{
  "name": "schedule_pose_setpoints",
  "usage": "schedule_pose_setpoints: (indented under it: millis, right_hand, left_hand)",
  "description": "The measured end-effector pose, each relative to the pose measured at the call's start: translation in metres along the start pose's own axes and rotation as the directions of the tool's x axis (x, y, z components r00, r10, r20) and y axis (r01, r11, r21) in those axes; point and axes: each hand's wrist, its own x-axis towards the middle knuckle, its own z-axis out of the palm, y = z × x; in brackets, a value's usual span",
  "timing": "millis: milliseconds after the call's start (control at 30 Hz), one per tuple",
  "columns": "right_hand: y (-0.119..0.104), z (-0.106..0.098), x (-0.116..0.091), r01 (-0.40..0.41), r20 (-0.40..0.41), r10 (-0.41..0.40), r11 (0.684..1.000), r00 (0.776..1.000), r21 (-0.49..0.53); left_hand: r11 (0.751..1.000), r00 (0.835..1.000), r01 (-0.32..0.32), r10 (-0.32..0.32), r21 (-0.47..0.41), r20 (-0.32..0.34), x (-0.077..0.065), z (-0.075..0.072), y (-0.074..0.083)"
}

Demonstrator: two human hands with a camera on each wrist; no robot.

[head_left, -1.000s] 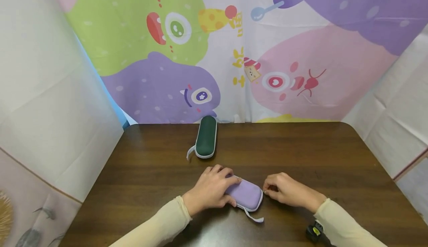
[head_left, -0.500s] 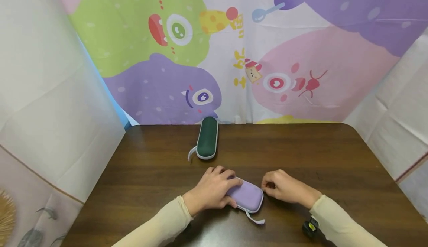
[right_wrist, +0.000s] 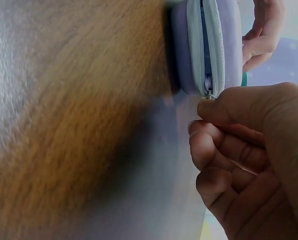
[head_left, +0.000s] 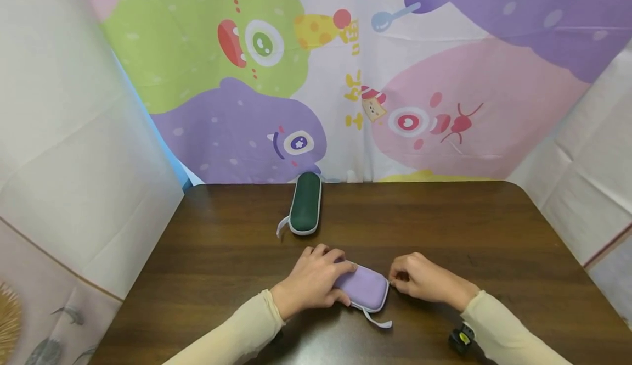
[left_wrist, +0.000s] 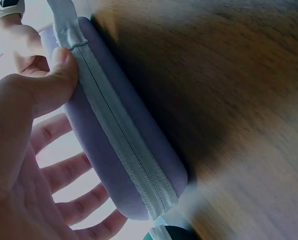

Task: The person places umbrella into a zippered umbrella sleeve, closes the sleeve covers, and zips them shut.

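Note:
A lilac zip case [head_left: 365, 288] with pale grey zip tape and a fabric loop [head_left: 377, 319] lies on the wooden table. My left hand [head_left: 313, 277] grips its left part, thumb on the near side by the loop and fingers over the top and far side. Along that near side the zip [left_wrist: 121, 135] is closed in the left wrist view. At the case's right end, my right hand [head_left: 419, 278] pinches the small zip pull [right_wrist: 208, 97] between thumb and forefinger. There, the right wrist view has the zip tapes parted over a narrow dark strip.
A dark green zip case [head_left: 305, 203] with a pale loop lies at the back of the wooden table [head_left: 444, 217], against a cartoon-printed curtain [head_left: 340, 151]. A black device [head_left: 461, 340] is worn at my right wrist. White cloth panels stand at both sides.
My right hand shifts slightly left, then back right, its fingertips staying at the case's right end. The left hand and the lilac case hold almost still.

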Motion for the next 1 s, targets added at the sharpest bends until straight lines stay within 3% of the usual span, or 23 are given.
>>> schedule_pose_setpoints:
  millis: [367,667,1000]
  right_hand:
    - [-0.001,0.007,-0.007,0.019,-0.077,-0.019,1.000,0.997,-0.003]
    - [-0.007,0.014,-0.015,-0.010,-0.086,0.013,0.999,0.996,0.036]
    - [-0.010,0.009,-0.012,-0.123,-0.053,0.124,0.992,0.991,0.025]
  left_hand:
    - [1.000,1.000,0.004,-0.004,0.009,-0.005,0.000,0.001,0.000]
    - [1.000,0.999,-0.003,0.004,0.019,-0.047,-0.001,0.002,-0.002]
    - [1.000,1.000,-0.025,0.025,0.018,0.000,-0.004,-0.003,-0.002]
